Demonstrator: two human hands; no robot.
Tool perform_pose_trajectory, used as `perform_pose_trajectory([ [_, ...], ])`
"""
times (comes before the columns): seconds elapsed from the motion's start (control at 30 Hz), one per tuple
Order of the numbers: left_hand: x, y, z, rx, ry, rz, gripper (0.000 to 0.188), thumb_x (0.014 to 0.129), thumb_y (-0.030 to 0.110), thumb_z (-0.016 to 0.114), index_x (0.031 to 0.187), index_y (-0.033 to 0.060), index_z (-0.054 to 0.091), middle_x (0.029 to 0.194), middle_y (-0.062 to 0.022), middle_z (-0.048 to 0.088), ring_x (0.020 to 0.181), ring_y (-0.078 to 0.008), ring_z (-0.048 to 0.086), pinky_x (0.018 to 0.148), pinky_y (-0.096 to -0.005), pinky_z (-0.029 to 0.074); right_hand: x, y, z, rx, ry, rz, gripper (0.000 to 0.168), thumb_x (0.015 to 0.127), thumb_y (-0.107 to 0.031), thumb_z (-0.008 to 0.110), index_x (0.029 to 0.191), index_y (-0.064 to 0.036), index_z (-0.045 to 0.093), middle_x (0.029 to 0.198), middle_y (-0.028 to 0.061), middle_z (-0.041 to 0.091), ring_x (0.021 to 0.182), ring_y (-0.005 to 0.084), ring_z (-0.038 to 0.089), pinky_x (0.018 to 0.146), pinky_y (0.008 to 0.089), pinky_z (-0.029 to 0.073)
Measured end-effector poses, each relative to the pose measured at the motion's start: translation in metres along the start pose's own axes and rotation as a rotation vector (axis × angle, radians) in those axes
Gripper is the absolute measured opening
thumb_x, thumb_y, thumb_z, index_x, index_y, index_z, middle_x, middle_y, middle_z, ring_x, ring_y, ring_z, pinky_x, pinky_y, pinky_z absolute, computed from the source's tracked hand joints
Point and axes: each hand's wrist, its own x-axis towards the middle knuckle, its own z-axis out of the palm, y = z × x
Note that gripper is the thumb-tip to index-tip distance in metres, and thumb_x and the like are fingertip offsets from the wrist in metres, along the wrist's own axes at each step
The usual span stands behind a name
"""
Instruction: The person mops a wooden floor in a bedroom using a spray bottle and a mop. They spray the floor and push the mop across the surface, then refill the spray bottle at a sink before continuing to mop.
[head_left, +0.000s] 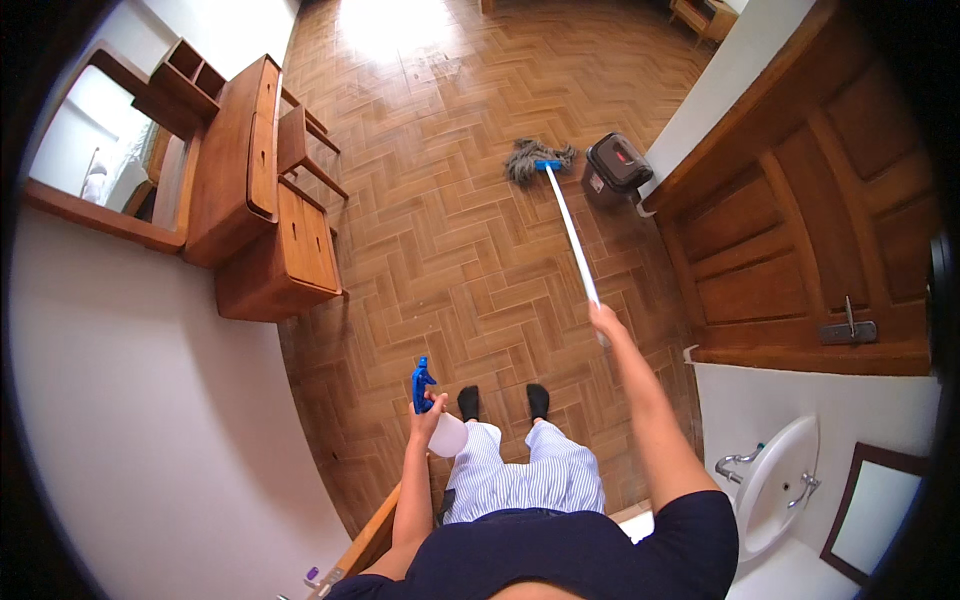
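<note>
My left hand grips a spray bottle with a pale, translucent body, close to my left leg. Its blue trigger head points up and away from me. In my right hand is the white handle of a string mop, held near its upper end. The handle slants forward to a blue connector. Grey mop strands lie spread on the wood-look herringbone floor, just left of a lidded bin.
The dark brown bin stands by the door frame. A panelled wooden door and a white washbasin are at the right. Along the left wall are a mirrored dressing table, a wooden stool and a drawer cabinet.
</note>
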Motion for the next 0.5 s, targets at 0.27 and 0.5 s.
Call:
perform_pose_trajectory([
  [0.27,-0.008,-0.025,0.05,-0.127,-0.005,-0.015,0.022,0.071,0.012,0.064,0.057,0.0086,0.046,0.054,0.0007,0.049,0.048,-0.0071,0.048,0.045,-0.021,0.036,-0.039,0.044,0.067,0.054,-0.03,-0.037,0.044,0.085,-0.037,0.034,0.093,0.002,0.051,0.081,0.0227,0.057,0.083,0.0352,0.056,0.069,0.0413,0.044],
  [0.5,-0.012,0.005,0.068,-0.093,0.028,0.073,0.023,0.071,0.012,0.062,0.056,0.0073,0.046,0.051,0.0009,0.048,0.047,-0.0065,0.046,0.045,-0.0218,0.036,-0.281,0.264,-0.015,-0.259,-0.101,0.068,0.044,0.083,-0.042,0.035,0.091,-0.001,0.05,0.082,0.0281,0.054,0.081,0.0434,0.052,0.069,0.0481,0.041],
])
